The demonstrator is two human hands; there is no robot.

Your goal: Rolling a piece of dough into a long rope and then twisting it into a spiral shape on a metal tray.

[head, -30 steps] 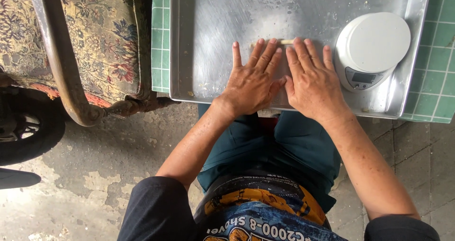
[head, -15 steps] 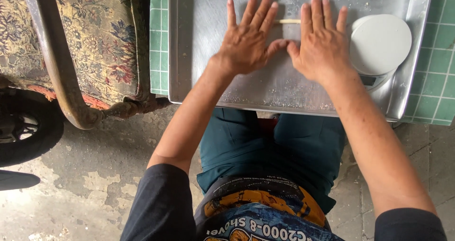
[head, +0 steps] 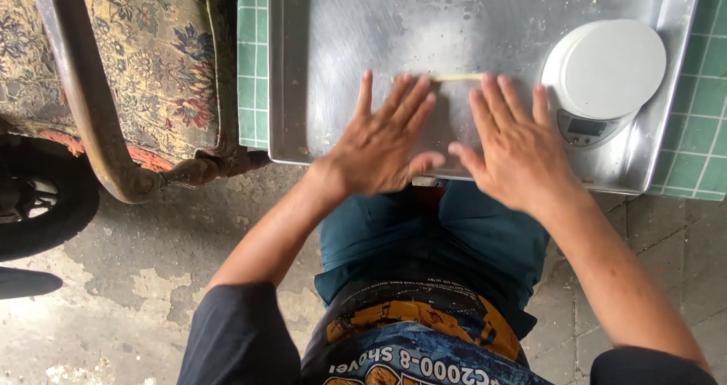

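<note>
A thin pale dough strand is being rolled on the metal tray under the fingertips of the left hand and right hand, both spread flat, so even, light pressure seems called for next.

We see one screen only: small dark rectangular display on front lip of white round kitchen scale, right of frame, upper half, in right corner of metal tray. Display grey-black, set in pale grey panel. Readout too small to tell. We find no packages, labels, signs.
</note>
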